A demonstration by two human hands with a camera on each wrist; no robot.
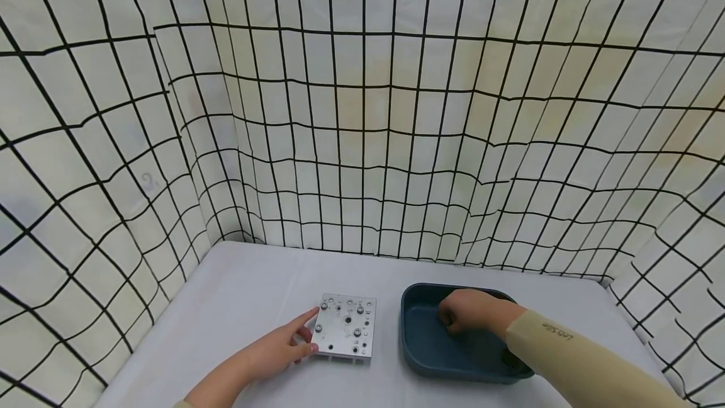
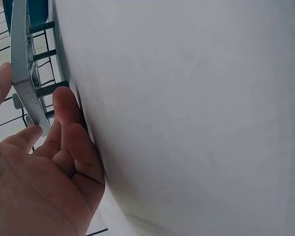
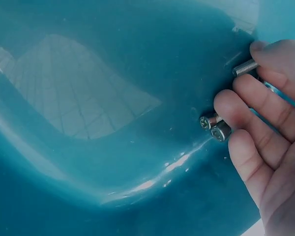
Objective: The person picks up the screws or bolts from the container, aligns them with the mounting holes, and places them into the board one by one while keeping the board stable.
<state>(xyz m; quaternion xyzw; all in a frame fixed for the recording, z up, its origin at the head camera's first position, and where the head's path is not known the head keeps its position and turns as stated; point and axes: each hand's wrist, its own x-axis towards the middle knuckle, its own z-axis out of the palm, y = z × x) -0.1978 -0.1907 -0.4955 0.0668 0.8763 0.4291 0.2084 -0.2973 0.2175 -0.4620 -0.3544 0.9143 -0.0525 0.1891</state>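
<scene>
A silver metal plate (image 1: 344,326) with holes and several socket-head bolts stands on the table, raised off it on threaded shanks (image 2: 51,88) that protrude beneath. My left hand (image 1: 277,348) holds this plate by its left edge, thumb at the near corner and a finger at the far one; other fingers curl beside the shanks. Inside a dark blue plastic bin (image 1: 416,361), my right hand (image 1: 472,310) is lowered with curled fingers. In the right wrist view its thumb and forefinger pinch a threaded bolt (image 3: 244,68). Two socket-head bolts (image 3: 219,132) touch the other fingertips.
The bin stands to the right of the plate on a white-covered table (image 1: 243,288). Dark items (image 1: 512,357) at the bin's right end are partly hidden by the right forearm. White walls with a black grid (image 1: 362,143) enclose the back and sides.
</scene>
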